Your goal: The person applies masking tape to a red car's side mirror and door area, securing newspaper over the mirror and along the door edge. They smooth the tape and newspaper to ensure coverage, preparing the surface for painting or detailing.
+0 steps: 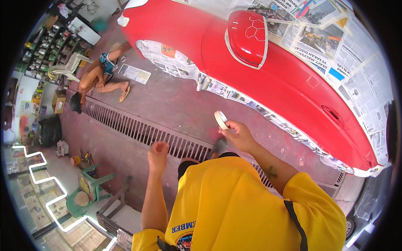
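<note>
A roll of cream masking tape (218, 120) is pinched at its edge between the thumb and fingers of my right hand (238, 135). My left hand (158, 157) is raised to the left, apart from the roll. Its fingers are curled together, and whatever they may hold is too small to make out. Ahead and to the right stands a red car (289, 90), its side mirror (248, 39) edged with tape and marked with pale hexagon outlines. Newspaper sheets (318, 46) held by tape cover its windows, and more newspaper (169, 60) fills the wheel opening.
A person (93, 79) crouches on the floor at the left, near a newspaper sheet (135, 73). A slotted floor drain (138, 127) runs beneath me. A white chair (69, 66), a shelf of cans (52, 46) and a green chair (90, 188) stand along the left.
</note>
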Demonstrator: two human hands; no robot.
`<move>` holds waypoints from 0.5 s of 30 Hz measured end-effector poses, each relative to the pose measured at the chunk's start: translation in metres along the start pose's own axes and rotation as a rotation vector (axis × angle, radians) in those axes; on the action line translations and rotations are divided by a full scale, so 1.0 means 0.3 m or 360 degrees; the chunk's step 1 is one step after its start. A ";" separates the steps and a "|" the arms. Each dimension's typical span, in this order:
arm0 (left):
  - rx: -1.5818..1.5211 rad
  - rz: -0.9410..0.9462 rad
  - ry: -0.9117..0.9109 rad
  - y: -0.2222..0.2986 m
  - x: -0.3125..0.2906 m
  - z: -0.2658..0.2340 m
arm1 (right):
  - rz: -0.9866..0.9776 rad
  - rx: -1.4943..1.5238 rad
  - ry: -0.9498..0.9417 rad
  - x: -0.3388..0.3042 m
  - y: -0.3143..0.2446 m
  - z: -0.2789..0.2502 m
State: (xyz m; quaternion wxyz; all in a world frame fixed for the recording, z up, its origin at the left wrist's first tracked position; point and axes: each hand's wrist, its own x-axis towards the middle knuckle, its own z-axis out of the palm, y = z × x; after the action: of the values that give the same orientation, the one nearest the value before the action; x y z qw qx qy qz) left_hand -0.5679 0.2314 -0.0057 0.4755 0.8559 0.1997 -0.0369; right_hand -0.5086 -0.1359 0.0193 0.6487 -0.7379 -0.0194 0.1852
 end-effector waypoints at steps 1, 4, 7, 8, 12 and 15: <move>-0.0195 0.0095 -0.0053 0.137 0.062 -0.003 | -0.0094 -0.0017 0.0019 0.008 -0.061 0.013; -0.0259 0.0766 -0.0274 0.464 0.124 -0.007 | -0.0315 -0.0083 0.0116 -0.003 -0.204 0.049; -0.0168 0.1264 -0.0523 0.654 0.137 -0.042 | -0.0426 -0.0147 0.0290 -0.008 -0.287 0.112; -0.0131 0.1352 -0.0577 0.681 0.144 -0.057 | -0.0428 -0.0211 0.0364 -0.005 -0.306 0.138; -0.0047 0.1673 -0.0653 0.697 0.210 -0.104 | -0.0406 -0.0446 0.0590 0.004 -0.386 0.270; 0.0045 0.1822 -0.0744 0.665 0.267 -0.158 | -0.0479 -0.0620 0.0804 0.029 -0.396 0.410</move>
State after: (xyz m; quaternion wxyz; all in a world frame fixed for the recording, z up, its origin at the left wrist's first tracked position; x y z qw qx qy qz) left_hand -0.4252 0.2020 0.1593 0.4396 0.8028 -0.4012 0.0349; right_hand -0.5121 0.0019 0.1208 0.5001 -0.8592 -0.0019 -0.1079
